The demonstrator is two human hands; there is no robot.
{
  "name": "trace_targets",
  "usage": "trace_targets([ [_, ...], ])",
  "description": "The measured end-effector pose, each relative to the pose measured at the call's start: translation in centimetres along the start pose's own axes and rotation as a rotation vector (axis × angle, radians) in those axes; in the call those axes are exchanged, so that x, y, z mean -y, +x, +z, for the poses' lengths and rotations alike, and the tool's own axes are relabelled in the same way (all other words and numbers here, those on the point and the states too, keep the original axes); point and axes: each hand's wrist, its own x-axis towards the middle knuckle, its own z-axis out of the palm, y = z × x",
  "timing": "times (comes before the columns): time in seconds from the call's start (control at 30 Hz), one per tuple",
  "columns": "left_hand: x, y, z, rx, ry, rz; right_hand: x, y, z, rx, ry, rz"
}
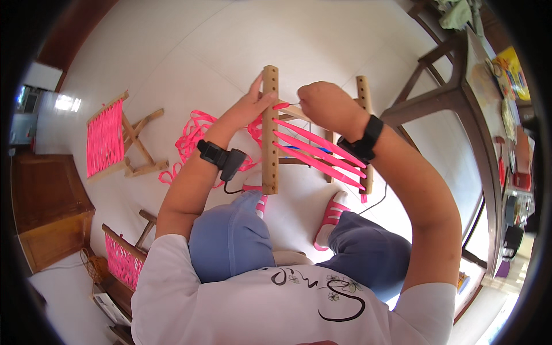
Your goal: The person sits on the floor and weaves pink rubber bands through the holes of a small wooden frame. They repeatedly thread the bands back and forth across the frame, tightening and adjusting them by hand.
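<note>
A wooden folding stool frame stands between my knees, with a row of holes along its left rail (270,164) and its right rail (363,90). Pink plastic strapping (312,148) runs slantwise between the rails in several strands. My left hand (254,105) grips the left rail near its upper part, thumb on top and fingers behind. In a closed fist, my right hand (330,105) holds a thin metal hook (295,104); its handle is hidden. The hook's tip meets a pink loop (281,105) coming out of a hole in the left rail.
Loose pink strapping (194,133) lies heaped on the floor, left of the frame. A woven pink folding stool (105,140) stands farther left, with another pink woven seat (123,258) below it. A wooden cabinet (51,211) is at left, and a cluttered table (483,99) at right.
</note>
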Motion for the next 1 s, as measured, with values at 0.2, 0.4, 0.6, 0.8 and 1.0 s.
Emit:
trace_targets([
  [0.2, -1.8, 1.1, -1.6, -0.122, 0.445, 0.026, -2.8, -10.1, -7.1, 0.041, 0.209, 0.406],
  [0.4, -14.4, 0.2, -0.7, 0.266, 0.422, 0.136, -2.0, -15.4, -6.5, -0.043, 0.646, 0.636],
  [0.6, -18.1, 0.2, 10.0, 0.529, 0.383, 0.254, -1.3, -17.6, -4.4, -0.203, 0.814, 0.59],
  [0.8, -15.9, 0.4, 14.2, 0.524, 0.238, 0.077, -2.5, -20.4, -2.9, -0.234, 0.842, 0.605],
  [1.0, -14.2, 0.3, 15.3, 0.55, 0.464, -0.051, -5.4, -23.4, 0.6, -0.255, 0.927, 0.816],
])
